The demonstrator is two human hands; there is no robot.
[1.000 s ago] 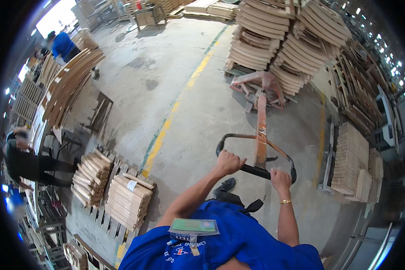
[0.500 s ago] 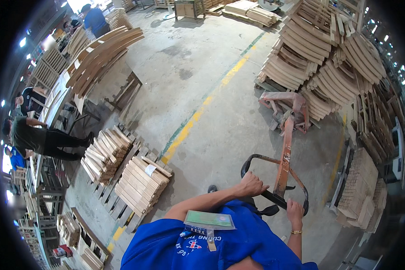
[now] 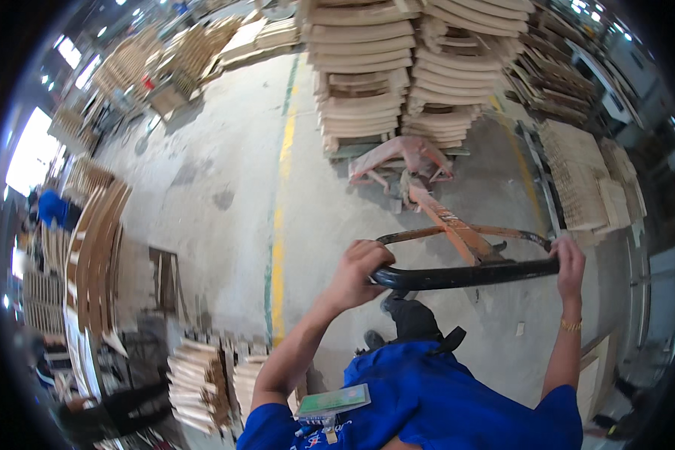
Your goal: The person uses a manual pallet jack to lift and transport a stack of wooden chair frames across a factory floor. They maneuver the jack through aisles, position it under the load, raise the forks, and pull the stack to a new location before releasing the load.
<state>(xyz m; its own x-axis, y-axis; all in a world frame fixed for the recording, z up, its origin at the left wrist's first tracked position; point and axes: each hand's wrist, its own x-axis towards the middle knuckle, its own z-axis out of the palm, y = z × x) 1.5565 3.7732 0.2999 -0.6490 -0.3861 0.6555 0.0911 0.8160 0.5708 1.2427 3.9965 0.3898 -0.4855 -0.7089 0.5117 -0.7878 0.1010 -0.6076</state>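
Observation:
In front of me an orange pallet jack (image 3: 446,222) stands with its tow bar slanting toward my body. Its black loop handle (image 3: 465,276) spans between my two hands. My left hand (image 3: 360,271) is closed round the handle's left end, and my right hand (image 3: 568,262) grips the right end, a bracelet at that wrist. The jack's head sits against a pallet loaded with tall stacks of curved wooden slats (image 3: 364,75). The forks are hidden beneath the load.
A yellow floor line (image 3: 280,225) runs left of the jack. Bundled wood pieces (image 3: 196,382) lie on pallets at lower left, near a dark-clothed person (image 3: 120,412). Curved boards (image 3: 97,255) rest on a table beyond. Stacked panels (image 3: 577,176) stand at the right.
My view has swung to the right, bringing the jack and load nearer the middle. My left hand has shifted to the handle's left end, my right to its right end; my hands are farther apart.

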